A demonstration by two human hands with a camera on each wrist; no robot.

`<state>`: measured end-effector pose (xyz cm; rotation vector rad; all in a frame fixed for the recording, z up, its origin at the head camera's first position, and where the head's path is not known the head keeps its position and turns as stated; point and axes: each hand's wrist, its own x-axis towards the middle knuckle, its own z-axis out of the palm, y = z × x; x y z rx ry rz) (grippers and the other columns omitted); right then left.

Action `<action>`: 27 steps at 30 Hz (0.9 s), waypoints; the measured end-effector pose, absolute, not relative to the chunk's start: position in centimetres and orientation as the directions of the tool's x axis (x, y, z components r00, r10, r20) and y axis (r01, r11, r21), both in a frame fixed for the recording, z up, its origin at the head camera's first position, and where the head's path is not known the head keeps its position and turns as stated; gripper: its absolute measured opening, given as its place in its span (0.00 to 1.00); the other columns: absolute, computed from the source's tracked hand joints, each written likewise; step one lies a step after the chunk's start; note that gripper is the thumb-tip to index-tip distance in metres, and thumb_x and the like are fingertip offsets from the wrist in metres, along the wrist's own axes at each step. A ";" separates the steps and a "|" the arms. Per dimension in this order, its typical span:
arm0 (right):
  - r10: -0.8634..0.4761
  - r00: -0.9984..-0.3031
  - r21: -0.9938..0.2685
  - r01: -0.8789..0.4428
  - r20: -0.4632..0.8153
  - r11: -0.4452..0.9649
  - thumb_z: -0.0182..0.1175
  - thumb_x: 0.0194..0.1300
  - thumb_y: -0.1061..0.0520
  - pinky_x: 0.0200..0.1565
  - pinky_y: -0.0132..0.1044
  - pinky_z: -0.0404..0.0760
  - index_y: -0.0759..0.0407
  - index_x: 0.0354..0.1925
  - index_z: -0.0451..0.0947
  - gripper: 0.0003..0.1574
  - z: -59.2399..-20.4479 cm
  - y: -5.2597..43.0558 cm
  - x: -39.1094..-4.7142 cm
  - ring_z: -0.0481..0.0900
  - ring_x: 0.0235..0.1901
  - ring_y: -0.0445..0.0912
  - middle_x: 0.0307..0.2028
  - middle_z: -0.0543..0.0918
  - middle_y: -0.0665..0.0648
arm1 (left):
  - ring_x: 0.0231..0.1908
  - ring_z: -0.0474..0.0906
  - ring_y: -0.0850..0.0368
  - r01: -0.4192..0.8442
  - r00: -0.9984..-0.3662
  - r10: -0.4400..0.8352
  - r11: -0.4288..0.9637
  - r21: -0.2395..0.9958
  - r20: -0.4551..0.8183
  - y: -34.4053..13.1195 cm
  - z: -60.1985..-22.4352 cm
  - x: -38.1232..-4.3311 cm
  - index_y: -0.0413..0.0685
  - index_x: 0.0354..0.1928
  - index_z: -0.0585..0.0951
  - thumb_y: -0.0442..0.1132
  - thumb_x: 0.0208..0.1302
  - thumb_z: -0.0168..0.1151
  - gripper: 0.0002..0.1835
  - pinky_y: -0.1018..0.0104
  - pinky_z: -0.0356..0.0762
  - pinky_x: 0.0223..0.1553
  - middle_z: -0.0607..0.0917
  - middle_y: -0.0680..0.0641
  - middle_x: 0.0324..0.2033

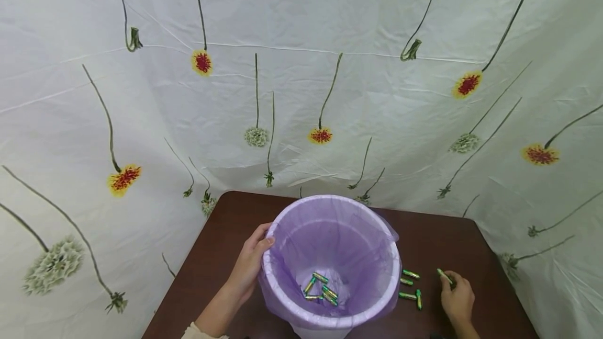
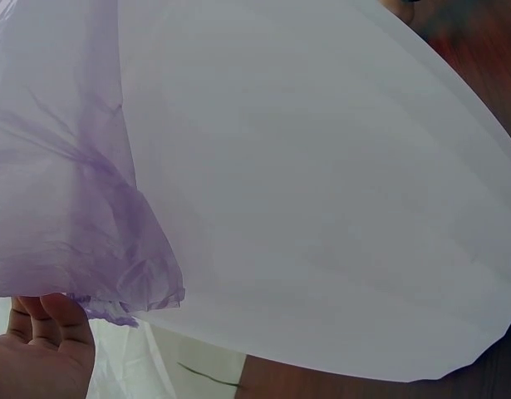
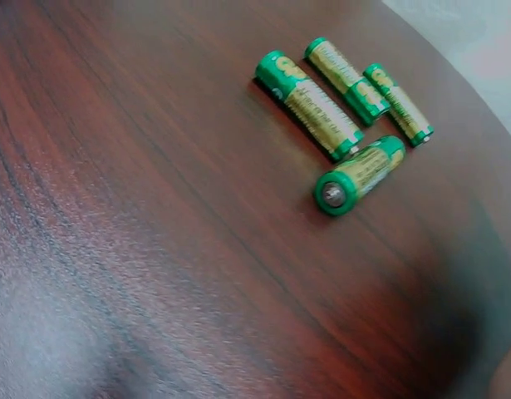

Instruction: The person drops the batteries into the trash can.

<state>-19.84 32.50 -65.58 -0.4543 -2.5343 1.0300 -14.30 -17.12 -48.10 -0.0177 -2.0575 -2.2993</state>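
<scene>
A white bin [image 1: 332, 321] lined with a purple plastic bag [image 1: 325, 234] stands on the table. My left hand [image 1: 249, 261] grips its left rim, thumb on top; in the left wrist view the fingers [image 2: 66, 320] curl in under the bag's overhanging edge. Several green-and-gold batteries [image 1: 330, 293] lie at the bottom of the bin. To its right, my right hand [image 1: 459, 297] pinches one more battery [image 1: 445, 278] between thumb and fingers. Between that hand and the bin, several loose batteries [image 3: 309, 108] lie on their sides on the tabletop.
The dark brown wooden table [image 1: 207, 255] has rounded far corners. Behind it and along both sides hangs a white cloth [image 1: 301, 4] printed with flowers, close to the table's edges. The bin takes up the table's middle.
</scene>
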 end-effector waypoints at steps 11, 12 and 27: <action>0.316 -0.909 -0.677 0.053 0.272 0.734 0.57 0.74 0.66 0.53 0.68 0.66 0.75 0.51 0.77 0.12 -62.8 33.1 -20.0 0.72 0.53 0.71 0.49 0.76 0.78 | 0.48 0.79 0.44 0.056 -0.998 -0.025 -0.125 0.991 0.053 -16.9 -48.4 -14.5 0.43 0.62 0.79 0.38 0.72 0.54 0.19 0.61 0.80 0.46 0.80 0.37 0.53; 0.303 -0.912 -0.672 0.042 0.277 0.739 0.57 0.74 0.66 0.52 0.67 0.67 0.75 0.51 0.77 0.12 -62.5 33.1 -20.1 0.72 0.52 0.70 0.49 0.76 0.77 | 0.49 0.79 0.43 0.054 -0.998 -0.027 -0.128 0.990 0.051 -16.9 -48.4 -14.5 0.43 0.62 0.79 0.38 0.72 0.54 0.19 0.61 0.80 0.46 0.80 0.37 0.53; 0.145 -0.866 -0.620 -0.216 0.478 0.754 0.66 0.70 0.65 0.29 0.35 0.69 0.63 0.48 0.83 0.09 -56.4 30.5 -21.4 0.69 0.30 0.40 0.40 0.79 0.61 | 0.50 0.78 0.45 0.042 -0.999 -0.039 -0.112 0.993 0.038 -17.1 -47.8 -14.4 0.43 0.63 0.78 0.37 0.73 0.55 0.19 0.62 0.79 0.48 0.79 0.38 0.55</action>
